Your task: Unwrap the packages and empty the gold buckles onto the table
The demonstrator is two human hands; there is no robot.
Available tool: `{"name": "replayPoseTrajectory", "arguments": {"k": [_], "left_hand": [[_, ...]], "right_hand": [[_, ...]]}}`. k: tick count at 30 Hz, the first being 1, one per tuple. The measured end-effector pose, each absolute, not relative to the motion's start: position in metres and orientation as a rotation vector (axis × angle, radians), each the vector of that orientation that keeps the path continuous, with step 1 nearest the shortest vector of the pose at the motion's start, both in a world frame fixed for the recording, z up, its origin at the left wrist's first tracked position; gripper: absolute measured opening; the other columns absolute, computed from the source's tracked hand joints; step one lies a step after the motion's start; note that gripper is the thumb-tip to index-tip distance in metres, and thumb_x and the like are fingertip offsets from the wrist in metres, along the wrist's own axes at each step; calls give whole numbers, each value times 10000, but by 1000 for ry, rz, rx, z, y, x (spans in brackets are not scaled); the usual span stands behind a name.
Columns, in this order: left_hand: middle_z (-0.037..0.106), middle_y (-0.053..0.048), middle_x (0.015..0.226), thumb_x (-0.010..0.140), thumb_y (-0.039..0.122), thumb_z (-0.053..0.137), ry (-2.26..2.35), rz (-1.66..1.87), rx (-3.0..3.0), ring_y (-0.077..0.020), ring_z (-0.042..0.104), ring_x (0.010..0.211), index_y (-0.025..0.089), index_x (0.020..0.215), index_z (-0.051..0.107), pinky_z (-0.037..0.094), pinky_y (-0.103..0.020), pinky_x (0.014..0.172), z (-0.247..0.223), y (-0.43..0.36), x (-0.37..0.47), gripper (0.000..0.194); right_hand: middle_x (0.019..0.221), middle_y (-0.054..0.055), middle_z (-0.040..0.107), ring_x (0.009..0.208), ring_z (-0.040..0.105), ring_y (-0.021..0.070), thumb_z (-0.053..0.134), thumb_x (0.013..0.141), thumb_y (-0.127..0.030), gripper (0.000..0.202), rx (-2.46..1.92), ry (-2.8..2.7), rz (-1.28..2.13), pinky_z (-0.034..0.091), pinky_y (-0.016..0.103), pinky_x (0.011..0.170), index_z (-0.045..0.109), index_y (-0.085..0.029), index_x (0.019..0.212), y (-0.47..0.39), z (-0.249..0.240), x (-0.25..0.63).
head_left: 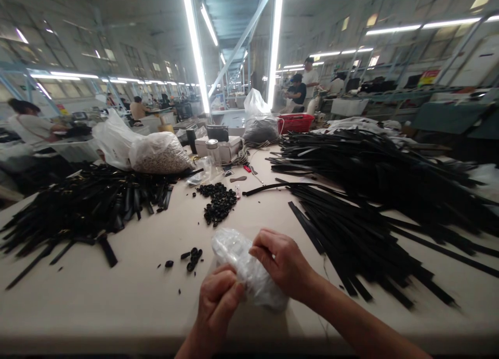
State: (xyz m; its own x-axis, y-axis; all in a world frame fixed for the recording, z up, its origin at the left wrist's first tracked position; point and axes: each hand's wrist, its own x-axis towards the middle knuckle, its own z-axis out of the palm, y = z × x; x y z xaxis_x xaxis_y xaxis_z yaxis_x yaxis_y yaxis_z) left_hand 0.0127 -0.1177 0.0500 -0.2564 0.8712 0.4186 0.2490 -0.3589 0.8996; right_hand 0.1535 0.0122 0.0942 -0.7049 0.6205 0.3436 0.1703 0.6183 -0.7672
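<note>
A crumpled clear plastic bag [253, 273] is between my hands near the front of the table [148, 291]. My left hand [220, 296] pinches its near left side, fingers closed. On the bag's upper right, my right hand [283, 260] is also closed, thumb against the curled fingers. What lies inside the bag is whitish and hard to make out. Just beyond it is a heap of small black loops [220, 203]. A few more black loops [193, 257] are scattered left of the bag.
Black straps [351, 234] spread across the right side in large piles. Black strap pieces [86, 208] cover the left, with a filled plastic bag [159, 153] behind them. A glass jar [213, 153], a white box [230, 148] and a red basket [295, 123] stand at the back. People work farther off.
</note>
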Motion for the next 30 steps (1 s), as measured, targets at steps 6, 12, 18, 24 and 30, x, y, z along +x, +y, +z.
{"name": "replayPoseTrajectory", "arguments": {"k": [6, 12, 18, 24, 30], "left_hand": [[412, 3, 667, 950, 287, 496, 1336, 1632, 1481, -128, 430, 633, 185, 613, 345, 338, -266, 580, 50, -117, 11, 383], [410, -1, 671, 938, 301, 514, 1348, 1585, 1494, -134, 429, 641, 187, 614, 337, 344, -265, 581, 53, -116, 5, 387], [473, -7, 672, 947, 263, 493, 1326, 1614, 1574, -131, 482, 626, 181, 635, 492, 376, -258, 591, 54, -126, 12, 323], [475, -9, 619, 945, 433, 468, 1436, 1545, 1481, -144, 474, 603, 180, 621, 498, 374, -261, 576, 55, -126, 1, 412], [398, 29, 511, 841, 580, 581, 1535, 1215, 1151, -112, 374, 487, 193, 572, 432, 304, -242, 479, 77, -110, -11, 494]], "right_hand": [[711, -13, 532, 632, 451, 111, 453, 966, -426, 386, -545, -2551, 1164, 323, 247, 588, 530, -173, 686, 20, 114, 153], [616, -47, 378, 558, 352, 89, 489, 925, -422, 408, -416, -2413, 1450, 281, 237, 524, 405, -184, 604, 14, 112, 141], [608, -47, 349, 555, 342, 96, 488, 927, -412, 450, -584, -2142, 1237, 293, 252, 544, 300, -207, 573, 23, 94, 142], [620, -22, 447, 582, 427, 113, 454, 960, -452, 450, -568, -2116, 1156, 348, 260, 585, 410, -198, 591, 24, 98, 144], [622, -5, 488, 585, 460, 120, 440, 967, -490, 473, -470, -2266, 1109, 373, 263, 584, 438, -192, 599, 19, 116, 143]]}}
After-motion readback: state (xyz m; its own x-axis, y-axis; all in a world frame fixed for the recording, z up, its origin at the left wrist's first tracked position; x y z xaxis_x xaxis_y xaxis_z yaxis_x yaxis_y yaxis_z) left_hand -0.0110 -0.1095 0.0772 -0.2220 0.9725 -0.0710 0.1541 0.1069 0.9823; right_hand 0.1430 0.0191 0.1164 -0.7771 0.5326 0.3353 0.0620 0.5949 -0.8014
